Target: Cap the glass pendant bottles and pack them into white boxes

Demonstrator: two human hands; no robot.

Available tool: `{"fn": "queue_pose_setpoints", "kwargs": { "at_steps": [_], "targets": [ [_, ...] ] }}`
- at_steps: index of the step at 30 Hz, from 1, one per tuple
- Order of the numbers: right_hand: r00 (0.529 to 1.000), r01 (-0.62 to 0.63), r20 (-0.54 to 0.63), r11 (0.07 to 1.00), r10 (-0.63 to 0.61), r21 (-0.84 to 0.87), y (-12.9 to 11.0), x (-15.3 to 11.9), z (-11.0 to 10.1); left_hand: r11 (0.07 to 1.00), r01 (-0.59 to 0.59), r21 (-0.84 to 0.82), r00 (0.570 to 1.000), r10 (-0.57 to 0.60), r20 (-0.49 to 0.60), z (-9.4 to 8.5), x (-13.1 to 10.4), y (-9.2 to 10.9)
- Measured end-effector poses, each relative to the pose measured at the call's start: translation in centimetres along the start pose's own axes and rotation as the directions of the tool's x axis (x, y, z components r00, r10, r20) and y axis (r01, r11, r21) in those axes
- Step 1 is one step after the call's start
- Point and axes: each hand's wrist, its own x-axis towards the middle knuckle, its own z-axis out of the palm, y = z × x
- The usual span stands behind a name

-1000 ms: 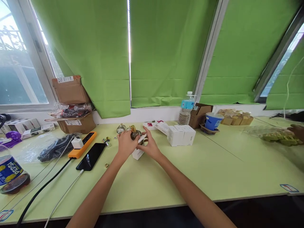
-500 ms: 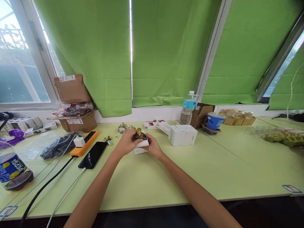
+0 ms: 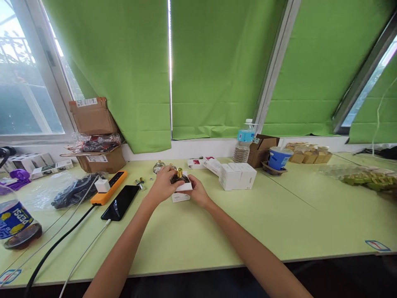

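In the middle of the table my left hand [image 3: 163, 183] is closed around a dark glass perfume bottle [image 3: 180, 178] with a gold cap, held upright. A white card piece [image 3: 185, 187] sits against the bottle's lower part. From the other side my right hand [image 3: 199, 192] grips the white card, its fingers partly hidden behind it. Just below both hands, a small white box [image 3: 180, 198] rests on the table; whether the card belongs to it I cannot tell. Behind my left hand stands another clear perfume bottle [image 3: 159, 167], with a further one partly covered.
Several white boxes [image 3: 237, 176] stand together on the right, with flat printed cartons [image 3: 196, 164] behind. A water bottle [image 3: 243, 142] and blue cup [image 3: 279, 158] are farther back. Small gold-capped vials [image 3: 140, 183], a phone [image 3: 120, 203] and an orange power strip [image 3: 109, 188] lie left.
The bottle and white card have shifted slightly down and left with my hands. More of the small white box's front shows below them. Both hands keep their hold.
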Motion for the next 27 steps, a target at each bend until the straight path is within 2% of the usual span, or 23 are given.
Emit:
{"fn": "queue_pose_setpoints", "kwargs": {
  "at_steps": [6, 9, 12, 15, 19, 23, 25, 27],
  "targets": [
    [1.000, 0.009, -0.004, 1.000, -0.009, 0.006, 0.3, 0.2, -0.3, 0.998, 0.025, -0.064, 1.000, -0.024, 0.018, 0.3, 0.0, -0.3],
    [1.000, -0.010, 0.005, 1.000, 0.010, 0.027, 0.2, 0.1, -0.4, 0.982, 0.048, -0.185, 0.998, -0.055, -0.032, 0.6, -0.1, -0.3],
    [0.999, -0.043, 0.011, 0.997, 0.042, 0.066, 0.3, 0.1, -0.3, 0.934, 0.123, -0.336, 0.983, -0.161, -0.088, 1.4, -0.2, -0.1],
    [0.999, -0.050, 0.012, 0.996, 0.050, 0.078, 0.5, 0.1, -0.4, 0.897, 0.179, -0.403, 0.947, -0.268, -0.177, 2.5, -0.2, 0.2],
    [0.998, -0.061, 0.011, 0.996, 0.060, 0.071, 0.5, 0.1, -0.3, 0.862, 0.207, -0.463, 0.900, -0.353, -0.255, 3.7, -0.2, 0.5],
    [0.997, -0.072, 0.018, 0.996, 0.071, 0.058, 0.5, 0.1, -0.3, 0.824, 0.235, -0.515, 0.817, -0.454, -0.354, 4.4, -0.2, 0.5],
    [0.998, -0.067, 0.018, 0.997, 0.066, 0.049, 0.5, 0.1, -0.3, 0.744, 0.276, -0.609, 0.799, -0.530, -0.285, 4.7, -0.2, 0.4],
    [0.998, -0.060, 0.011, 0.997, 0.059, 0.041, 0.5, 0.1, -0.4, 0.603, 0.347, -0.718, 0.783, -0.608, -0.132, 5.0, -0.3, 0.4]
  ]
}}
